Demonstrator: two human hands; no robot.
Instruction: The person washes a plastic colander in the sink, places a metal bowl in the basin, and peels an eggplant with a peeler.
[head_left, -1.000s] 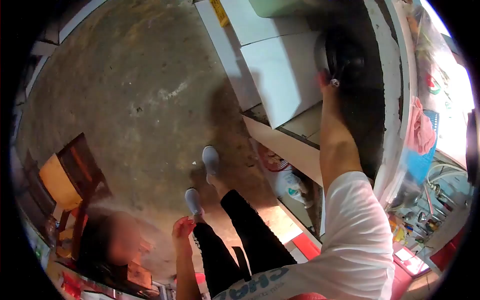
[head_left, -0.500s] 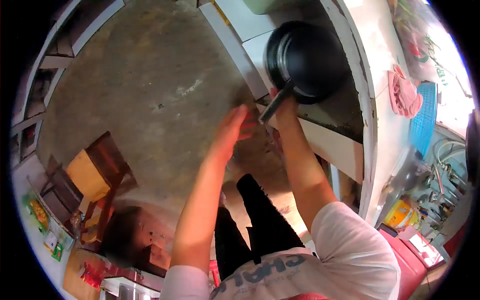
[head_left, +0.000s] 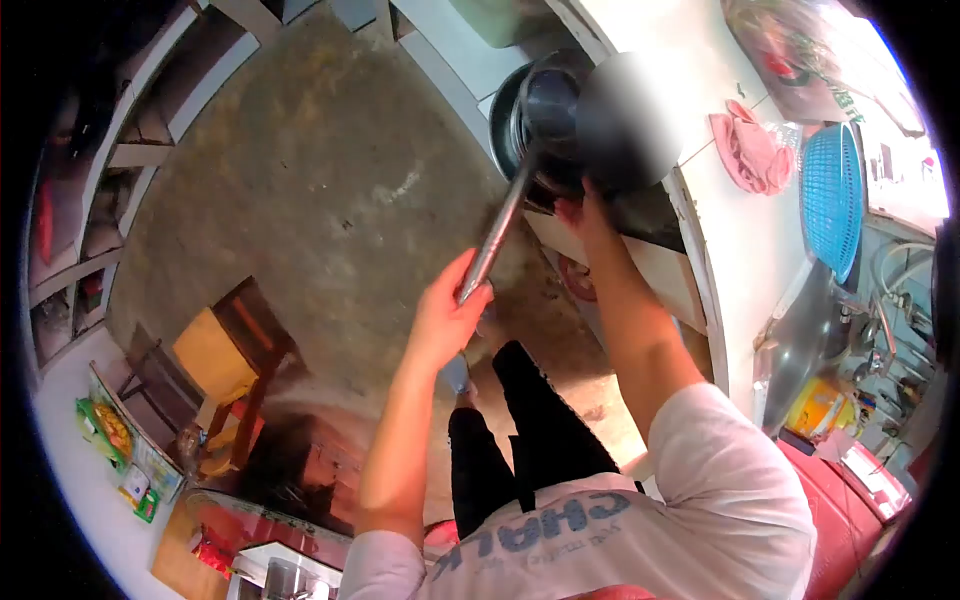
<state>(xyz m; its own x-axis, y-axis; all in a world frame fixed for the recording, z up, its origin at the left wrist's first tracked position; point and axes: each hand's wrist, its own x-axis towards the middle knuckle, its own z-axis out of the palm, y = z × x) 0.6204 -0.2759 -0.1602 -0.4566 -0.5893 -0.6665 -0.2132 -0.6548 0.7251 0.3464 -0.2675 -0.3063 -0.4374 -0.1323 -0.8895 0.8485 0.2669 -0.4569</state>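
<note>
My left hand point(head_left: 447, 312) is closed around the end of a long metal-coloured handle point(head_left: 498, 232). The handle runs up to a dark frying pan point(head_left: 550, 105), tilted over other dark cookware point(head_left: 507, 125) at the open cabinet below the counter. My right hand point(head_left: 590, 210) is at the near side of the cookware, just below a dark round shape partly covered by a blurred patch. Its fingers look curled, but what they grip is hidden.
A white counter point(head_left: 690, 225) runs along the right, with a pink cloth point(head_left: 750, 155) and a blue plastic basket point(head_left: 832, 205) on it. A yellow-backed wooden chair point(head_left: 213, 352) stands on the concrete floor point(head_left: 290, 180) at left. Shelving point(head_left: 140, 155) lines the far left.
My left hand, open and apart from the pan before, has closed on the handle's end. The handle has swung toward me, and my right hand is now nearer the pan's rim.
</note>
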